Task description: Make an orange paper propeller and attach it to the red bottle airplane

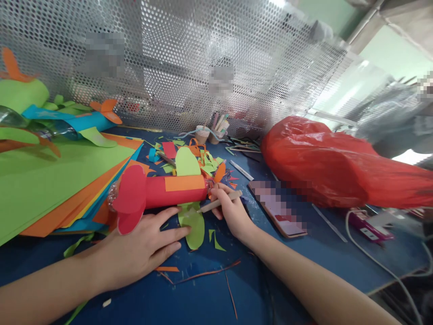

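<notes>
A model plane (pixel 157 192) lies on the blue table. Its body is a plastic bottle wrapped in red paper with an orange strip on top. Red paper tail pieces (pixel 130 196) stand at its left end, and a small orange propeller (pixel 219 172) is at its right end. Green paper wings stick out on both sides. My left hand (pixel 154 239) is open, fingers spread, fingertips touching the near green wing (pixel 194 232) and the body; its thumb is hidden. My right hand (pixel 230 210) is closed around a grey marker (pixel 219 201), whose tip meets that wing.
Stacked coloured paper (pixel 67 180) and other paper-covered bottle planes (pixel 74 122) lie at the left. Paper scraps (pixel 209 160) and cups of markers (pixel 219 128) sit behind the plane. A phone (pixel 277 210), a red plastic bag (pixel 324 162) and a white cable (pixel 379 266) are at the right.
</notes>
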Demonstrator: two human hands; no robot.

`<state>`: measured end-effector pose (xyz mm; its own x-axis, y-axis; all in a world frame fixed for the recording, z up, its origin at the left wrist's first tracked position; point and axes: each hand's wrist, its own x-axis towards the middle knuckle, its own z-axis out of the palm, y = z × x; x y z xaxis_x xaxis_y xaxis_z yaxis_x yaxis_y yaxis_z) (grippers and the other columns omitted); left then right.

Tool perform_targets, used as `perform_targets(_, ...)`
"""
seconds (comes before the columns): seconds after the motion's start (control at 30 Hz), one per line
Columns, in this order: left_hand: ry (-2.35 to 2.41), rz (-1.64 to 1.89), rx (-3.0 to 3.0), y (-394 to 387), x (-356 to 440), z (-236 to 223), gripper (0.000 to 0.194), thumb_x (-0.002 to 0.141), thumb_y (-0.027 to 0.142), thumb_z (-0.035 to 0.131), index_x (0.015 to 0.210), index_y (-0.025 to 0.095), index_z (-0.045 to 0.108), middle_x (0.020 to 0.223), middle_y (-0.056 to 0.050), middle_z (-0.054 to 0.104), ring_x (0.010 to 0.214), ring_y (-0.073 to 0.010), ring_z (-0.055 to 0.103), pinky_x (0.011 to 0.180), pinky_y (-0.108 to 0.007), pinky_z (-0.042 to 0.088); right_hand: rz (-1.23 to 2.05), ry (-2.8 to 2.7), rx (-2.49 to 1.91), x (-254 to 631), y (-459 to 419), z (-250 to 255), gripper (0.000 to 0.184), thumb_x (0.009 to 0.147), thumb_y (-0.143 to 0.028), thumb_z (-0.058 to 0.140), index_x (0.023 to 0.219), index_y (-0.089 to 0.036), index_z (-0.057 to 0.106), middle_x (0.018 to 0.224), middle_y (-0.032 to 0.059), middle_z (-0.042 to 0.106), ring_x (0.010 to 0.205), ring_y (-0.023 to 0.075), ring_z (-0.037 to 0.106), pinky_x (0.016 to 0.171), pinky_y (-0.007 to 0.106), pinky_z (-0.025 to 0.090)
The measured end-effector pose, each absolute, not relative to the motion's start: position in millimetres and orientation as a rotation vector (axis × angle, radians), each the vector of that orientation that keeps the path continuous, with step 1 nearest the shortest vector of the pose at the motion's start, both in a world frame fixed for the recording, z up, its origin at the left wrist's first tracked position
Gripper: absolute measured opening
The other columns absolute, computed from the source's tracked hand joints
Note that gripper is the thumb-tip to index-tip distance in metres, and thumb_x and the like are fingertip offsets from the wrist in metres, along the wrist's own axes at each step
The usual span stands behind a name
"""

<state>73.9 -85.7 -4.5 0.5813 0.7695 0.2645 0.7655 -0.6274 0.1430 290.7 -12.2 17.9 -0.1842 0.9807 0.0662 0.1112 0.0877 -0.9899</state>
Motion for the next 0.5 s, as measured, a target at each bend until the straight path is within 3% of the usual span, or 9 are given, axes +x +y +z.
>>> perform_targets(0.17, 1.335, 0.509, 2.762, -84.6, 73.7, -4.8, 0.039, 0.101, 0.044, 0.029, 0.130, 0.044, 0.055, 0.143, -0.005, 0.050, 0.101, -0.0264, 0.066, 0.087, -0.044, 0.054, 1.266, -1.475, -1.220, 293.1, -14.0, 20.2, 0.031, 0.083, -0.038, 0.034, 0.063, -0.020, 0.050, 0.030, -0.0074, 0.039, 0.030, 0.0097, 0.031, 0.037, 0.021, 0.023)
perform_targets(0.5, 1.375, 0.553, 2.760, -86.0, 73.7, -8.5, 0.043, 0.101, 0.047, 0.025, 0.126, 0.042, 0.060, 0.141, -0.005, 0.052, 0.099, -0.0264, 0.066, 0.086, -0.043, 0.054, 1.283, -1.511, -1.137, 290.5, -14.3, 20.2, 0.020, 0.072, -0.031, 0.051, 0.055, -0.020, 0.048, 0.037, -0.0085, 0.041, 0.030, 0.0070, 0.033, 0.036, 0.021, 0.022)
